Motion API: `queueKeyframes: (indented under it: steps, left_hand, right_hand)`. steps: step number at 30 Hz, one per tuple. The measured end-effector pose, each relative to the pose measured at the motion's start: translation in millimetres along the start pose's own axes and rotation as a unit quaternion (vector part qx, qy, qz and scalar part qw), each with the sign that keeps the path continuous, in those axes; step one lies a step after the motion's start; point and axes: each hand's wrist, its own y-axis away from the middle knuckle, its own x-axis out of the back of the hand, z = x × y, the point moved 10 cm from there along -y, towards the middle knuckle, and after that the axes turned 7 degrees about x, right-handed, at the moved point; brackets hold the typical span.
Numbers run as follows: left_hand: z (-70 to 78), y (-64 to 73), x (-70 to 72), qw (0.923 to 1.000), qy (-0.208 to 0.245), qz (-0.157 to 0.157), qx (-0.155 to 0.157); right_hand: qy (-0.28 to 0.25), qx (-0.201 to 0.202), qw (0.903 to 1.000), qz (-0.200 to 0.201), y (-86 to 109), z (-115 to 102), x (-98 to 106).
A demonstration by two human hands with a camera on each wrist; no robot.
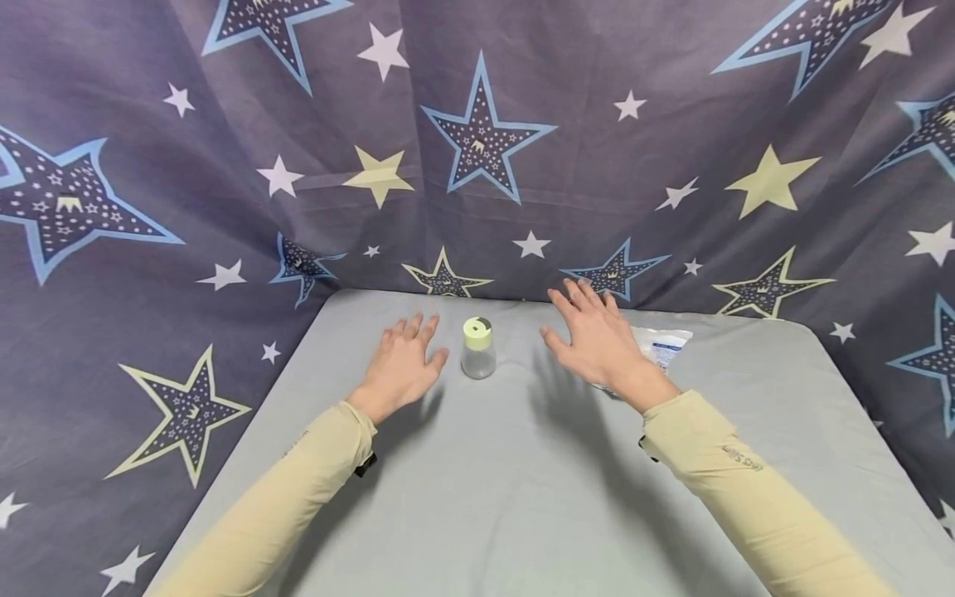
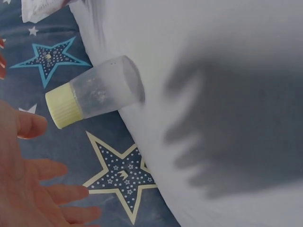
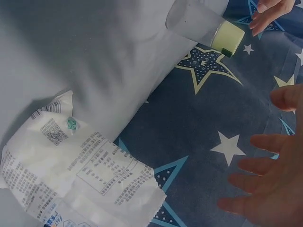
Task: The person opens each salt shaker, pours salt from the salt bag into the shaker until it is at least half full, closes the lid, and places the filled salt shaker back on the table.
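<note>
A clear plastic bottle with a pale yellow-green cap [image 1: 477,348] stands upright on the grey-covered table, between the two hands. My left hand [image 1: 400,369] hovers just left of it, fingers spread and holding nothing. On the other side my right hand [image 1: 597,336] is raised over the table, also spread and bare of any object. Partly hidden behind that hand lies a white printed packet [image 1: 662,347]. The right wrist view shows the packet [image 3: 85,165] more fully, crumpled, with a barcode and small print. In the left wrist view the bottle [image 2: 102,90] looks see-through, its cap shut on top.
A grey cloth covers the table [image 1: 477,481]. Behind and at both sides hangs a dark blue curtain [image 1: 567,182] with printed stars, meeting the table's back edge. Shadows of both arms fall on the cloth.
</note>
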Motion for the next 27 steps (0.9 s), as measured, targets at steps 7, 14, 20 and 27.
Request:
queueKeyframes:
  steps: [7, 14, 20, 27]
  left_hand:
    - [4.0, 0.9, -8.4, 0.9998, 0.015, -0.01, 0.0]
    - [7.5, -0.9, -18.9, 0.9995, 0.024, -0.018, -0.009]
    - [11.8, -4.1, -26.6, 0.9989, 0.038, -0.023, -0.011]
    - [12.6, -8.6, -32.9, 0.9978, 0.061, -0.025, 0.009]
  right_hand:
    - [0.002, -0.002, 1.0, -0.005, 0.8, -1.5, -5.0]
    - [0.002, 0.001, 0.9999, -0.016, 0.3, -3.7, -10.9]
    - [0.009, 0.01, 0.9998, -0.016, -0.1, -8.3, -12.6]
    - [0.006, 0.012, 0.9998, -0.013, 0.9, -9.6, -15.3]
